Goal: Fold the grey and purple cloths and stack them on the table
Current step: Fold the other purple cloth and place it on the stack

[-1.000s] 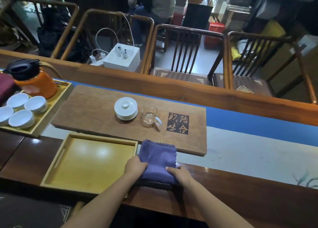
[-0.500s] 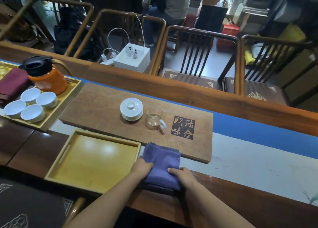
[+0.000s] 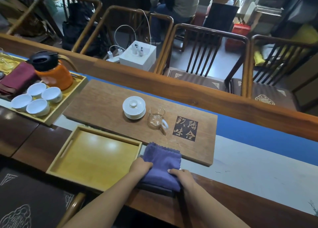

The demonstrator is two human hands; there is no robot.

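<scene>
On your far left a tray (image 3: 51, 120) holds four white cups (image 3: 37, 98) and an orange jug (image 3: 55, 72), and an empty yellow tray (image 3: 96, 157) sits just beside the purple cloth (image 3: 161, 165). Your left hand (image 3: 141, 167) and right hand (image 3: 182, 176) each grip a near corner of that folded cloth on the counter (image 3: 249, 172), fingers curled over it. Its far edge laps the wooden board (image 3: 103, 103) carrying a lidded bowl (image 3: 134, 107) and glass pitcher (image 3: 156, 119).

Both hands (image 3: 141, 166) on purple cloth (image 3: 162, 165)

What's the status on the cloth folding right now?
Left hand and right hand both gripping purple cloth, folded, on a dark cloth. Nothing in the way.
</scene>
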